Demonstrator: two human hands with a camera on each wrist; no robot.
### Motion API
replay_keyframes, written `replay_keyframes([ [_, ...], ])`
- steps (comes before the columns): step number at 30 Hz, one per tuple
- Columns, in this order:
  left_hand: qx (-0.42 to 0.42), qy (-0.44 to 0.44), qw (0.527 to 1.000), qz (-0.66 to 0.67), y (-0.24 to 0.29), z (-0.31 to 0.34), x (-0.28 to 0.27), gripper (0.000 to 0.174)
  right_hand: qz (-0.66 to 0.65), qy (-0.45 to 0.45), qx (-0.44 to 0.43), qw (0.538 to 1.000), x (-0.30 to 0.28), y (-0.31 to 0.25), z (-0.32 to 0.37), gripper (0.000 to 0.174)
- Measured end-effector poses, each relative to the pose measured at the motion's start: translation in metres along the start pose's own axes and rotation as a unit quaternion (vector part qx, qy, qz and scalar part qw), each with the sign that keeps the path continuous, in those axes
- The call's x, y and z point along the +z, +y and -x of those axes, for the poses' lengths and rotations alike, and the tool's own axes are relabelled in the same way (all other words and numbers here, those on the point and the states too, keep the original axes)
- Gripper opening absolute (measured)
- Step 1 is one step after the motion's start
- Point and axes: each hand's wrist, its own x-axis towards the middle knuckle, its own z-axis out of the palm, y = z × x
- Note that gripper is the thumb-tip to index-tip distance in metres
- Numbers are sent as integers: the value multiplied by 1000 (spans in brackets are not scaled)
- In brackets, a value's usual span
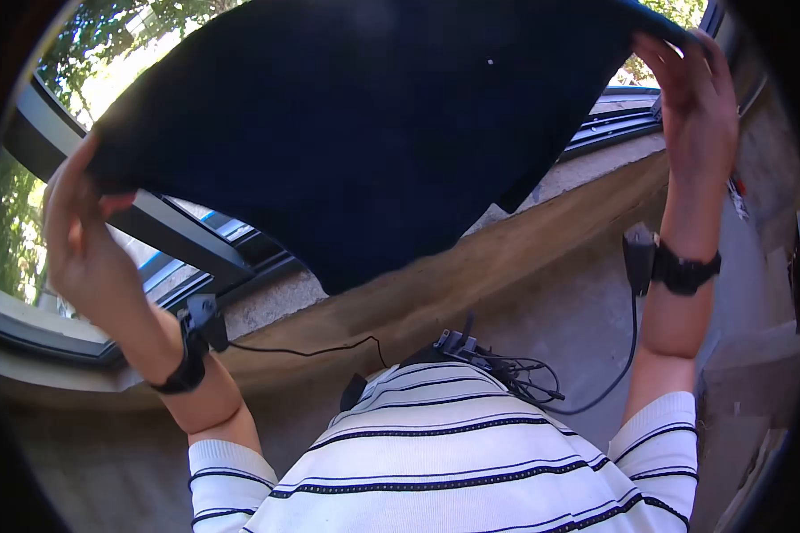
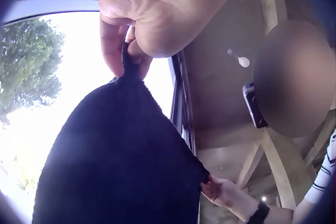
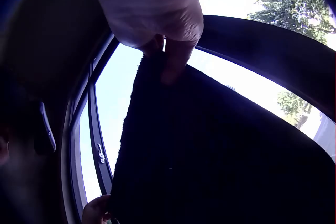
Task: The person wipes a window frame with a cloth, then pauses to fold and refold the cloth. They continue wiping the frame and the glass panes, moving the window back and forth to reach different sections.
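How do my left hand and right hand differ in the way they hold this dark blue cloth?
The left hand sits lower in the head view, while the right hand is raised higher. The left hand pinches its corner of the dark blue cloth bunched into a narrow tip, whereas the right hand holds its corner flatter. Both pinch the cloth between thumb and fingers, and it hangs spread between them.
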Motion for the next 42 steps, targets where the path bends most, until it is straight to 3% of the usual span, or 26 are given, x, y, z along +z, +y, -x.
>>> replay_keyframes([
  [2,-27,5,999,-42,9,24,-29,19,17,20,-22,999,29,-8,43,24],
  [3,37,-9,991,-132,12,41,-44,14,36,42,-48,997,40,-11,65,24],
  [4,65,-14,992,-103,16,65,-55,11,44,-36,-22,998,25,-13,82,20],
  [5,29,-80,995,-42,24,84,-65,11,51,-114,4,992,10,-11,99,17],
  [7,-92,-234,968,17,37,109,-69,17,64,-80,136,985,9,-4,144,16],
  [9,-178,-300,937,-19,36,139,-65,24,58,-55,261,962,8,8,176,12],
  [10,-241,-319,917,2,29,152,-58,28,53,-61,275,958,5,24,182,12],
  [12,-251,-332,909,-30,23,163,-48,28,94,-32,372,923,4,37,195,8],
  [17,-282,-309,908,-40,-12,182,-3,11,160,-52,415,894,15,91,185,12],
  [19,-318,-326,889,-44,-25,197,14,12,132,-74,401,904,14,125,196,12],
  [21,-303,-333,890,-65,-28,201,24,15,97,-60,403,908,16,141,198,12],
  [25,-274,-375,874,-142,-34,209,28,15,198,-75,390,896,22,149,188,19],
  [28,-271,-423,853,-140,-35,212,28,15,186,-97,421,882,33,162,195,24],
  [31,-323,-417,847,-72,-37,213,29,15,199,-137,417,876,42,171,202,23],
  [33,-430,-348,831,53,-41,217,29,14,281,-159,345,881,43,175,205,20],
  [34,-431,-348,831,53,-40,217,28,14,281,-160,345,881,41,176,205,20],
  [36,-535,-273,785,152,-40,215,26,11,374,-220,256,864,39,179,200,17],
  [37,-535,-272,785,151,-39,211,26,11,373,-220,256,864,39,177,198,17],
  [39,-444,-222,854,157,-34,200,25,10,229,-120,378,889,42,168,188,14],
  [40,-419,-202,875,135,-23,186,23,10,180,-74,349,917,46,157,184,12],
  [42,-322,-136,930,116,-9,167,15,15,174,-74,186,964,51,129,169,11],
])
